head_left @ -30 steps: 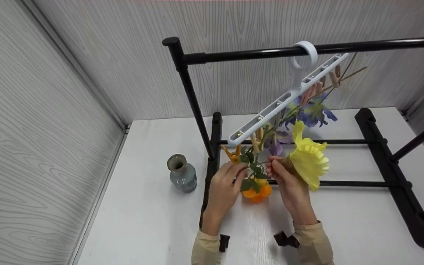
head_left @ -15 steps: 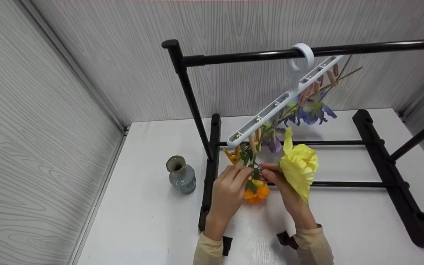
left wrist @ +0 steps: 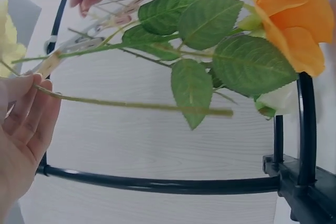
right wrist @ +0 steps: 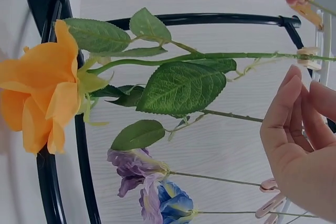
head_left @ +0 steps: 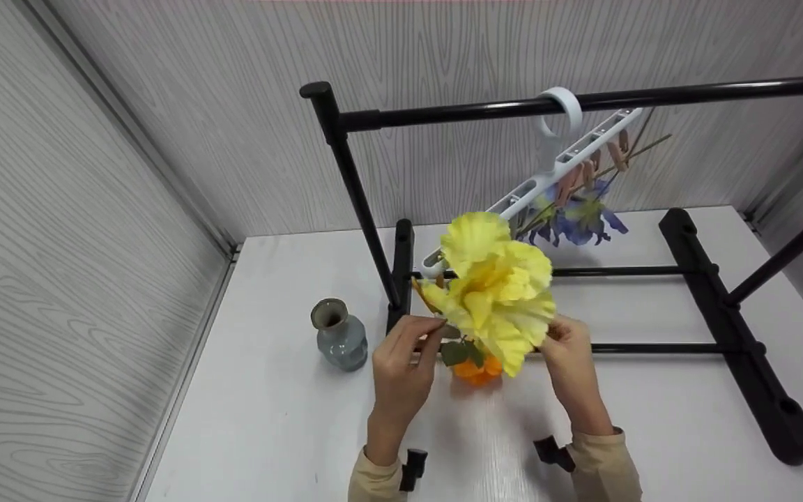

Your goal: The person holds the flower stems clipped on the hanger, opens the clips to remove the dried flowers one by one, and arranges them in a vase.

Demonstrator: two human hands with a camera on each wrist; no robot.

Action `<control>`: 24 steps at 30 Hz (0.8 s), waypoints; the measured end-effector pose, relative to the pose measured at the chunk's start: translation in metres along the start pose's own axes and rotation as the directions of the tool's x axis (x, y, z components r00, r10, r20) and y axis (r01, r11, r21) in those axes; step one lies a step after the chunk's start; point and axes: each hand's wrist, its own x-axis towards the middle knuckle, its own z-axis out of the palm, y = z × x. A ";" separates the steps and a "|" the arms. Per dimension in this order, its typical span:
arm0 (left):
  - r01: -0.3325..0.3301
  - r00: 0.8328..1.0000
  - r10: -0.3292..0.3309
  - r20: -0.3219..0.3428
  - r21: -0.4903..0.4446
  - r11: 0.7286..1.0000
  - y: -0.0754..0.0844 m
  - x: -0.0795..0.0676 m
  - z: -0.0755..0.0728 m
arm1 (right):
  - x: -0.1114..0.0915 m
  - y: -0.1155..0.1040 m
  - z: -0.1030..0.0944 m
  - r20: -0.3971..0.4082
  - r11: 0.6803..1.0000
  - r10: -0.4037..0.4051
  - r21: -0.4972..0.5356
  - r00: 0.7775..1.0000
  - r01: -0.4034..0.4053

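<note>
My left hand [head_left: 401, 362] pinches the thin stem [left wrist: 131, 104] of a large yellow flower [head_left: 495, 293] between thumb and fingers. In the left wrist view the stem's cut end points away from the palm. To the right of the bloom, my right hand [head_left: 572, 359] has its fingers loosely bent, with nothing between them in the right wrist view. An orange rose [right wrist: 42, 90] with green leaves [right wrist: 184, 87] hangs head down by its stem from a wooden clothespin [right wrist: 308, 56], close to both hands. The yellow bloom covers part of the white hanger [head_left: 583, 150] in the head view.
The hanger hooks over a black rack's bar [head_left: 457, 111]. Purple [right wrist: 131, 169] and blue flowers [right wrist: 176, 203] hang from other clothespins. A grey-blue vase [head_left: 341, 338] stands left of the rack's black foot. An orange clip [head_left: 428, 293] is near the hanger's left end.
The yellow flower has moved left and turned its face toward the head camera. Its stem has passed from my right hand to my left, and the right hand has drawn off rightward.
</note>
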 end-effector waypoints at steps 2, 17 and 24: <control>0.008 0.999 -0.009 -0.050 -0.014 1.000 -0.003 0.000 -0.007 | 0.001 -0.001 -0.001 0.037 1.000 -0.011 0.013 0.999 0.010; 0.282 0.642 -0.427 -0.637 -0.322 0.904 -0.020 0.003 -0.061 | 0.004 0.001 -0.004 0.064 0.999 0.013 0.031 0.998 -0.015; 0.277 0.517 -0.393 -0.760 -0.286 0.917 -0.034 0.000 -0.081 | 0.006 0.002 -0.008 0.066 0.999 0.004 0.039 0.998 -0.007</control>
